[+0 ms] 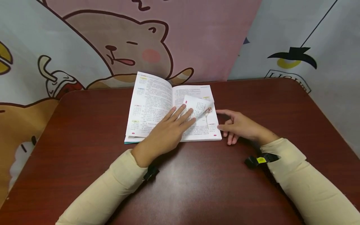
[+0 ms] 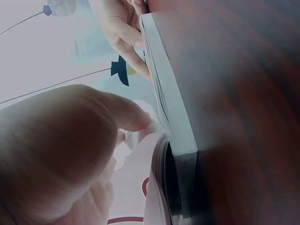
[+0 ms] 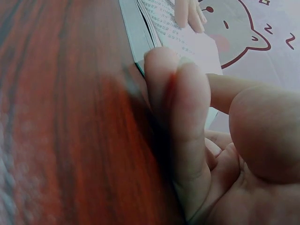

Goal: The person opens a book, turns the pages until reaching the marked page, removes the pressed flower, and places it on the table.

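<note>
An open book [image 1: 149,109] with printed pages lies on the table, its left pages arching up near the spine. My left hand [image 1: 166,131] rests across the middle with its fingers spread, touching a page [image 1: 195,104] that is folded over on the right side. A small flower picture [image 1: 208,111] shows on the page beneath. My right hand [image 1: 239,126] is at the book's right edge, index finger and thumb reaching to it, the other fingers loosely bent below. In the right wrist view, fingertips [image 3: 161,70] stand close to the book's corner.
The dark red-brown table [image 1: 202,181] extends around the book. Behind it hangs a cloth [image 1: 208,40] printed with a cartoon bear and a lamp. A black camera strap [image 1: 261,159] is on the right wrist, over a cream sleeve [image 1: 306,181].
</note>
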`<state>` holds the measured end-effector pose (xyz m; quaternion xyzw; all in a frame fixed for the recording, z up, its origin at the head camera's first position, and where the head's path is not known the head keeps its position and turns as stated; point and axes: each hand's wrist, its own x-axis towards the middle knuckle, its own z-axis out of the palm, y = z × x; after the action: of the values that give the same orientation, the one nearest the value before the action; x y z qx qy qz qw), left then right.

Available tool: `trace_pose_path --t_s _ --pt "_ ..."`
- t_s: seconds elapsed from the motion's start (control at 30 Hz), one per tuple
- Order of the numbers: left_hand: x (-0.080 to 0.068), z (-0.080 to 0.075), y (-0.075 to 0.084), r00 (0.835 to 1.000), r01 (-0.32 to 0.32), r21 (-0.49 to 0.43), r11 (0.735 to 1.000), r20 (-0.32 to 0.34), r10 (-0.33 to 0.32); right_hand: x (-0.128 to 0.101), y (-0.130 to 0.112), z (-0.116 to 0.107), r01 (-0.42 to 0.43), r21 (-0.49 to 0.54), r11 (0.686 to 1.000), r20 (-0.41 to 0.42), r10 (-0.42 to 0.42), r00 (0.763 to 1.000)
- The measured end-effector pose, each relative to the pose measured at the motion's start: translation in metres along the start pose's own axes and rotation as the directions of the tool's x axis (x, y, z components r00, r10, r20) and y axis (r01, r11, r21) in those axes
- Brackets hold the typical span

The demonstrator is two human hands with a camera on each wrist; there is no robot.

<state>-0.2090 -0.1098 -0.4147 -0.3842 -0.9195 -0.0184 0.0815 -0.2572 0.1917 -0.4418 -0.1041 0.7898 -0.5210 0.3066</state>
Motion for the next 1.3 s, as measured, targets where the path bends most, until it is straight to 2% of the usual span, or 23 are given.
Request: trace_pose_path --t_s 0.2,0.33,0.63,1.0,1.3 --pt "0.0003 0.0005 0.0000 1.000 -0.009 0.012 1.000 0.007 0.009 -0.0008 0.0001 -0.0002 0.005 -0.008 1.000 0.000 -0.005 1.000" --pt "0.0004 -0.0006 -0.0001 1.000 -0.002 0.029 1.000 -0.009 0.002 -0.0012 -0.0021 0.0000 0.006 -0.002 1.000 -0.002 -0.006 1.000" --pt "0.0007 -0.0019 0.0003 1.000 0.024 0.046 0.999 0.008 -0.025 -0.0024 -0.0028 -0.0007 0.010 0.007 1.000 -0.009 -0.010 1.000" --pt "-0.0048 0.0005 0.0003 0.994 0.111 0.086 0.990 -0.023 -0.110 0.0019 0.0019 0.0001 -0.019 0.001 1.000 0.006 0.019 1.000" --pt "-0.0046 0.0018 0.0005 0.983 0.185 0.143 0.972 -0.037 -0.181 0.0016 0.0027 -0.0014 -0.012 0.002 1.000 0.010 0.012 1.000"
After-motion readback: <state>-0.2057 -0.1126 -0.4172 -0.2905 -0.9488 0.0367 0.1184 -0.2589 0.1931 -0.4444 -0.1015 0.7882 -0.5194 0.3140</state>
